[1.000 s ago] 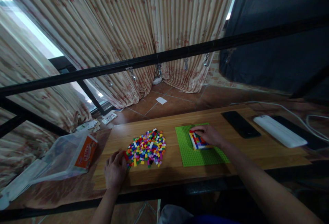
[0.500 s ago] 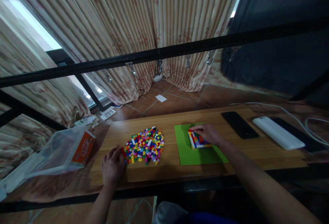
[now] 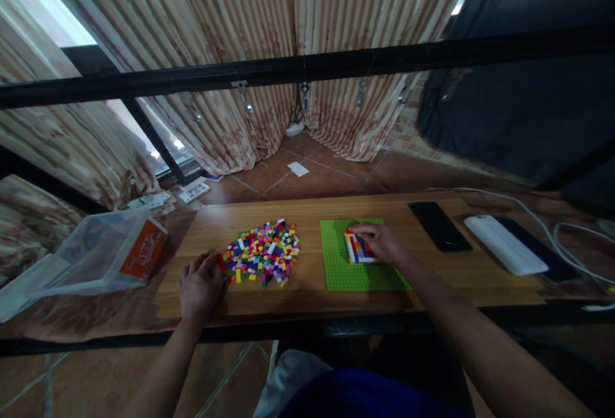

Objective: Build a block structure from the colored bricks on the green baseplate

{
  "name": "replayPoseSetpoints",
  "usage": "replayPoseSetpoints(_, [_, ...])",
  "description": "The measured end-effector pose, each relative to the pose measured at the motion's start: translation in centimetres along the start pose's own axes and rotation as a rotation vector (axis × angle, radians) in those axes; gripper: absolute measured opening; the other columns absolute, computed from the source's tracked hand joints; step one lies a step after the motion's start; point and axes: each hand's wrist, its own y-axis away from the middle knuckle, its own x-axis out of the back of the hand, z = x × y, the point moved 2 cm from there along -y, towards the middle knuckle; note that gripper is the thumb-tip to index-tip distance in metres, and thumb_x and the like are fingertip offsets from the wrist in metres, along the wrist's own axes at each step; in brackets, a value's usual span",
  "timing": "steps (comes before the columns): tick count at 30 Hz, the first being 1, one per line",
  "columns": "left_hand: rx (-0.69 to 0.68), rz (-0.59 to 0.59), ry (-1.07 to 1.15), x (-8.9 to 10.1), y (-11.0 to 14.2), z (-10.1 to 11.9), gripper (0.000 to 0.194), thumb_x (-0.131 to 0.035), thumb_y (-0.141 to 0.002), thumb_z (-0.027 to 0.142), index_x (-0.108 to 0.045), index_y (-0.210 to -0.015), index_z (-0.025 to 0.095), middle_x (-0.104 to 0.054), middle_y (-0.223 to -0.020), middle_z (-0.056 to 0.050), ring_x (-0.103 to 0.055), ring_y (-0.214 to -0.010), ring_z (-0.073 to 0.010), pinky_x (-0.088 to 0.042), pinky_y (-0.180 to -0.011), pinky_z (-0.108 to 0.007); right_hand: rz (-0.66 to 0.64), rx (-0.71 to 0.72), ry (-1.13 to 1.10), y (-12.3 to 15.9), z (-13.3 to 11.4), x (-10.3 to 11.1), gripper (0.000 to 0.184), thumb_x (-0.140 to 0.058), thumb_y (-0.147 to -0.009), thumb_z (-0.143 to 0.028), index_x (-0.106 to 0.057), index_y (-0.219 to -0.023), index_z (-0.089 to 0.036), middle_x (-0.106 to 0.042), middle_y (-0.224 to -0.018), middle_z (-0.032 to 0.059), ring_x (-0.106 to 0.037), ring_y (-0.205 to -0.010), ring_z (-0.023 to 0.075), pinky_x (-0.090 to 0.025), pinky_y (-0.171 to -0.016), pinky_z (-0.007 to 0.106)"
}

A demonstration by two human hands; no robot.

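Observation:
A heap of small coloured bricks (image 3: 262, 253) lies on the wooden tabletop (image 3: 432, 274). My left hand (image 3: 199, 283) rests flat on the wood, its fingertips touching the heap's left edge, fingers loosely together. To the right lies a green baseplate (image 3: 336, 264) bearing a small square block of mixed-colour bricks (image 3: 356, 250). My right hand (image 3: 382, 243) lies over that block, fingers curled and pressing on its top and far edge.
A clear plastic bag with an orange box (image 3: 144, 248) lies at the table's left end. A black phone (image 3: 439, 226), a white oblong device (image 3: 504, 245) and white cables (image 3: 571, 239) sit at the right. A black bar (image 3: 307, 66) crosses in front of striped curtains.
The view has tilted down and shifted, so everything sits higher and more to the left. Both hands keep their places against the brick heap and the brick block.

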Motion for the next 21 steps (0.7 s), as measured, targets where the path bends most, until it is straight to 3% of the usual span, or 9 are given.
replayPoseSetpoints(6, [0.000,0.010,-0.005,0.1,0.1,0.3,0.038,-0.044,-0.093,0.031,-0.070,-0.118,0.020,-0.066,-0.125,-0.010,-0.058,-0.109,-0.0292,-0.046,-0.095,-0.044,-0.035,-0.052,0.036,0.0,-0.7,0.5,0.028,-0.051,-0.087,-0.028,-0.078,-0.093,-0.029,-0.077,-0.106,-0.0005,-0.071,-0.102,0.0203,-0.052,-0.098,0.039])
replayPoseSetpoints(10, [0.012,0.021,0.010,0.2,0.3,0.4,0.039,-0.044,-0.093,0.031,-0.069,-0.120,0.020,-0.065,-0.126,-0.010,-0.057,-0.111,-0.0302,-0.045,-0.095,-0.045,-0.056,-0.096,-0.087,-0.2,-1.1,1.1,0.025,-0.057,-0.085,-0.039,-0.077,-0.093,-0.026,-0.078,-0.102,0.0032,-0.073,-0.093,0.0222,-0.057,-0.089,0.040])
replayPoseSetpoints(15, [0.036,0.012,0.020,-0.2,0.4,0.2,0.037,-0.045,-0.092,0.032,-0.069,-0.120,0.021,-0.065,-0.126,-0.009,-0.056,-0.112,-0.0292,-0.045,-0.094,-0.043,0.113,-0.135,-0.190,-2.4,-1.3,2.2,0.041,-0.054,-0.086,-0.054,-0.073,-0.102,-0.021,-0.077,-0.100,0.0095,-0.072,-0.101,0.0251,-0.055,-0.092,0.042])
replayPoseSetpoints(17, [0.047,0.007,0.016,-0.3,0.4,0.2,0.037,-0.045,-0.092,0.033,-0.069,-0.118,0.022,-0.065,-0.127,-0.008,-0.055,-0.112,-0.0291,-0.044,-0.094,-0.043,0.151,-0.131,-0.131,-4.0,-1.6,2.4,0.042,-0.050,-0.088,-0.054,-0.072,-0.101,-0.022,-0.078,-0.096,0.0096,-0.072,-0.097,0.0245,-0.056,-0.090,0.040])
replayPoseSetpoints(21, [0.050,0.002,0.014,-0.4,0.5,0.2,0.037,-0.045,-0.093,0.033,-0.068,-0.119,0.022,-0.065,-0.127,-0.007,-0.055,-0.112,-0.0290,-0.043,-0.095,-0.043,0.030,-0.029,0.229,-7.3,-2.3,1.2,0.040,-0.040,-0.093,-0.046,-0.073,-0.088,-0.023,-0.078,-0.088,0.0090,-0.072,-0.085,0.0225,-0.054,-0.080,0.033])
